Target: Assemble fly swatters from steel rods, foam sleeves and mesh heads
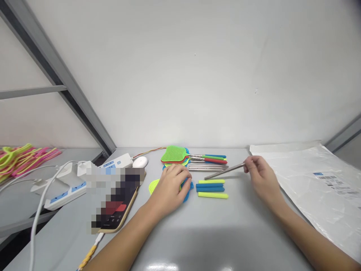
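My right hand [258,174] pinches one end of a thin metal rod [225,171], which slants down to the left just above the table. My left hand [172,184] is curled over a small stack of fly swatter heads, its thumb and fingers around a blue fly swatter head [186,189]. A yellow swatter head [153,185] shows past the left side of this hand. Between the hands lie several blue and yellow handle sleeves [213,195]. Behind them rest more metal rods [207,167]. Assembled fly swatters [175,153] with coloured handles are stacked at the back.
A white plastic mailing bag [307,169] covers the table's right side. On the left are a phone [124,210], white power strips [66,195] with cables, and a round white device [140,162]. Pink and yellow hangers [25,160] lie far left. A wall closes off the back.
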`<act>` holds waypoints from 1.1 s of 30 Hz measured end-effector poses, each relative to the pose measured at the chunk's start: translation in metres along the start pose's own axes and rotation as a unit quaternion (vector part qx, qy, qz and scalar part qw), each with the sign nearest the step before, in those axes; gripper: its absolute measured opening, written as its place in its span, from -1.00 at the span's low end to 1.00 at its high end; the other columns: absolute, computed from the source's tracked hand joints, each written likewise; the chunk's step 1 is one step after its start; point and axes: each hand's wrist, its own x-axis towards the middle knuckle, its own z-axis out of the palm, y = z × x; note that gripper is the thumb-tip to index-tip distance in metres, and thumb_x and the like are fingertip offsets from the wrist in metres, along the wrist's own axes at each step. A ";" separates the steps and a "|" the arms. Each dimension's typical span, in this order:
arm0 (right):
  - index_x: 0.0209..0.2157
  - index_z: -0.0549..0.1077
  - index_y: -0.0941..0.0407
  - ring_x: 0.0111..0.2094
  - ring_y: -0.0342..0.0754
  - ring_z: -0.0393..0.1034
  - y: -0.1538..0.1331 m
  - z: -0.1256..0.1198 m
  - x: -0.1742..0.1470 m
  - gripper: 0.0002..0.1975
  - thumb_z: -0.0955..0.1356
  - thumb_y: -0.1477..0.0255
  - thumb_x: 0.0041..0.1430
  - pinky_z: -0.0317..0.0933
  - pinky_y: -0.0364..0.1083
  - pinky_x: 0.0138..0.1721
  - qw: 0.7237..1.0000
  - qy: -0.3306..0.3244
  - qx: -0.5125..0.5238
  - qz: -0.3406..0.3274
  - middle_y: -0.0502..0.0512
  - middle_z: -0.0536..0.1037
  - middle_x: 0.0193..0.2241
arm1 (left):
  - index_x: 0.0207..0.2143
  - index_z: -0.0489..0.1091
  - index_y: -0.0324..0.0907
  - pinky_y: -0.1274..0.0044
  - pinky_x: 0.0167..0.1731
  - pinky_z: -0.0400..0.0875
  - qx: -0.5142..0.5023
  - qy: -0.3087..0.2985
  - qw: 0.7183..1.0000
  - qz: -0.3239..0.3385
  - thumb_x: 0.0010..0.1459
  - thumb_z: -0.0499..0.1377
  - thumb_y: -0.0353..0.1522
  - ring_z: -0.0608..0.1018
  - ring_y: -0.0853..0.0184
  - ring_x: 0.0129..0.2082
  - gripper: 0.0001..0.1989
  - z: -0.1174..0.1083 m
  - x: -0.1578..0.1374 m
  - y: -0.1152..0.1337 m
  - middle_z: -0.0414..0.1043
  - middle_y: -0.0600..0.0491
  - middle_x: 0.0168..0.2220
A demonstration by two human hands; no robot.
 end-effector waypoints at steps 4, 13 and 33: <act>-0.35 0.35 0.06 -0.36 -0.09 0.29 -0.005 -0.011 0.003 -0.67 0.25 0.08 0.26 0.21 -0.07 -0.26 0.981 0.099 0.154 0.067 -0.03 0.39 -0.45 | -0.23 0.38 -0.11 0.29 -0.02 0.19 -0.011 -0.030 0.999 0.037 0.27 0.04 -0.33 0.35 0.21 -0.12 -0.86 0.003 -0.004 0.016 0.37 0.00 -0.14; -0.40 0.34 0.07 -0.40 -0.16 0.30 -0.008 -0.008 0.002 -0.66 0.30 0.07 0.22 0.22 -0.09 -0.28 0.939 0.097 0.308 0.117 -0.07 0.31 -0.43 | -0.35 0.41 -0.11 0.20 0.03 0.12 0.005 -0.097 0.992 0.084 0.16 0.22 -0.25 0.31 0.13 -0.04 -0.87 0.018 -0.008 0.031 0.35 -0.01 -0.04; -0.34 0.24 0.04 -0.51 -0.11 0.25 -0.016 -0.003 -0.026 -0.87 0.21 0.35 0.34 0.13 -0.08 -0.47 0.974 0.034 0.128 -0.182 -0.05 0.32 -0.53 | -0.24 0.27 -0.10 0.48 -0.27 0.32 -0.411 -0.045 0.905 -0.105 0.32 0.01 -0.21 0.45 0.34 -0.30 -0.83 0.011 -0.016 0.050 0.46 0.06 -0.31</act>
